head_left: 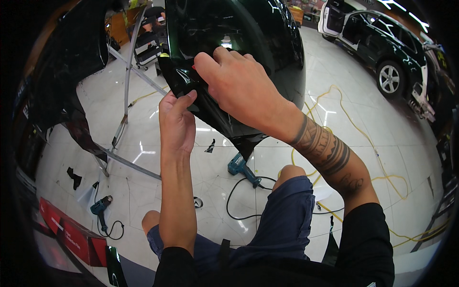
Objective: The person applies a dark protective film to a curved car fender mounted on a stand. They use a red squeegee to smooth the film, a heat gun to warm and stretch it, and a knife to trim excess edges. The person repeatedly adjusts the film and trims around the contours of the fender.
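Note:
A glossy dark green car body panel (239, 28) stands upright before me, with dark film (213, 111) hanging loose from its lower edge. My left hand (178, 119) is closed at the panel's lower left corner, thumb and fingers pinching the film's edge. Just right of it, my right hand (239, 83) is curled against the panel's face. A tiny bit of red shows by its fingertips; the rest of what it holds is hidden by the fingers. The film tapers to a dark point below the panel.
Two teal heat guns, one below the panel (243, 168) and one at left (100, 206), lie on the tiled floor with cords. Yellow hose (342, 103) loops at right. A metal stand (128, 81), red box (71, 234), film scraps (74, 178) and a dark car (382, 48) surround me.

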The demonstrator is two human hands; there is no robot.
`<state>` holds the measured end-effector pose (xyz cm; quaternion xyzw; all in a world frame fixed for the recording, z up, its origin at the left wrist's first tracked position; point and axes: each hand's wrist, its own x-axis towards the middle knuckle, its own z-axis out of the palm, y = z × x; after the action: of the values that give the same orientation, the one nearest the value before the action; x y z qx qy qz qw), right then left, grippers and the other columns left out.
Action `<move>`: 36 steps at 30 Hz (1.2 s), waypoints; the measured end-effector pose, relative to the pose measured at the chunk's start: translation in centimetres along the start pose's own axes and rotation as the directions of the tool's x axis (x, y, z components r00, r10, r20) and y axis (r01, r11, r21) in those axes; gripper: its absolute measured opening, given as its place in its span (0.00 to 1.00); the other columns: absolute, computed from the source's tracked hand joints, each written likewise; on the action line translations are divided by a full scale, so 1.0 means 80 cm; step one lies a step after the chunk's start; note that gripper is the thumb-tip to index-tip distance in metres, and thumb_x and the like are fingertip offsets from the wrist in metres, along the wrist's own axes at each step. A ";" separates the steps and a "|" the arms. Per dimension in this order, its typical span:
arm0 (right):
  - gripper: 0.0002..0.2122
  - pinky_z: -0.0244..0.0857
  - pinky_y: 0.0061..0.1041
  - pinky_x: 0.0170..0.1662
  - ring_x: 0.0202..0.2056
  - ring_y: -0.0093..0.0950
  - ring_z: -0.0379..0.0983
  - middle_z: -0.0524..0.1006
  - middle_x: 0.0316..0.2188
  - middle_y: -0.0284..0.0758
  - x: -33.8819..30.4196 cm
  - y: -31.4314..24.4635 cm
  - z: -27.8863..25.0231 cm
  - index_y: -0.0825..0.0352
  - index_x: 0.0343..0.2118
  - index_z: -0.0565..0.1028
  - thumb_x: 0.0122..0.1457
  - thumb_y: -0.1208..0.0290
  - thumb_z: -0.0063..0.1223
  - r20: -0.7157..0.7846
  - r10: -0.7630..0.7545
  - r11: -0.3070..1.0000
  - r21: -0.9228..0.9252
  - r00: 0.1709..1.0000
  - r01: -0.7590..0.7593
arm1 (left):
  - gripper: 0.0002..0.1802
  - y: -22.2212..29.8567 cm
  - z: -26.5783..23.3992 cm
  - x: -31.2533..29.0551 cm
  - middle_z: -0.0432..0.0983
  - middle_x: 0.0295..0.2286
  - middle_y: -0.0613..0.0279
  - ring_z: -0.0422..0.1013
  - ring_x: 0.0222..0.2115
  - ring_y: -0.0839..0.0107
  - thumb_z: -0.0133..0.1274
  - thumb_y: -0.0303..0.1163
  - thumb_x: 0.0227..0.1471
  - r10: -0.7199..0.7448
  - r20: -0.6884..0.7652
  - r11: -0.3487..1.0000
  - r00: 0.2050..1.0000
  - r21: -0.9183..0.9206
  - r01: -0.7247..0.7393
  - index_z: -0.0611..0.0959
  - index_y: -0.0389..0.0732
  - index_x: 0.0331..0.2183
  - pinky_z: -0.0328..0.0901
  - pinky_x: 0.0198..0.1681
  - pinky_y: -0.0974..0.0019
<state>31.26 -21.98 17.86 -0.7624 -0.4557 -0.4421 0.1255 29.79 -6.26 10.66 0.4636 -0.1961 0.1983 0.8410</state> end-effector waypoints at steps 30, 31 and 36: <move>0.09 0.70 0.35 0.26 0.25 0.42 0.76 0.74 0.24 0.44 0.020 0.012 -0.010 0.68 0.34 0.70 0.49 0.73 0.55 -0.001 -0.142 0.986 0.085 0.990 0.142 | 0.10 -0.006 -0.006 0.001 0.78 0.39 0.64 0.72 0.41 0.71 0.49 0.24 0.52 0.002 -0.014 0.989 1.000 -0.151 -0.004 0.78 0.38 0.38 0.60 0.52 0.61; 0.10 0.70 0.36 0.27 0.26 0.42 0.76 0.74 0.24 0.45 0.016 0.014 -0.006 0.68 0.34 0.70 0.49 0.73 0.55 0.003 -0.120 0.987 0.106 0.993 0.119 | 0.09 -0.007 -0.005 0.001 0.78 0.39 0.65 0.72 0.41 0.71 0.49 0.24 0.52 0.000 -0.025 0.989 1.000 -0.150 -0.004 0.78 0.38 0.38 0.60 0.52 0.62; 0.12 0.68 0.38 0.30 0.28 0.43 0.73 0.72 0.27 0.42 -0.006 0.018 -0.001 0.68 0.34 0.65 0.47 0.79 0.54 0.119 0.044 0.988 0.145 0.992 -0.062 | 0.08 -0.012 -0.004 0.001 0.78 0.37 0.66 0.72 0.41 0.72 0.50 0.21 0.50 0.000 -0.085 0.989 0.996 -0.144 -0.012 0.77 0.39 0.36 0.61 0.50 0.65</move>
<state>32.25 -23.13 17.81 -0.7872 -0.4732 -0.3585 0.1668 30.44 -6.44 9.86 0.3921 -0.1756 0.2057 0.8793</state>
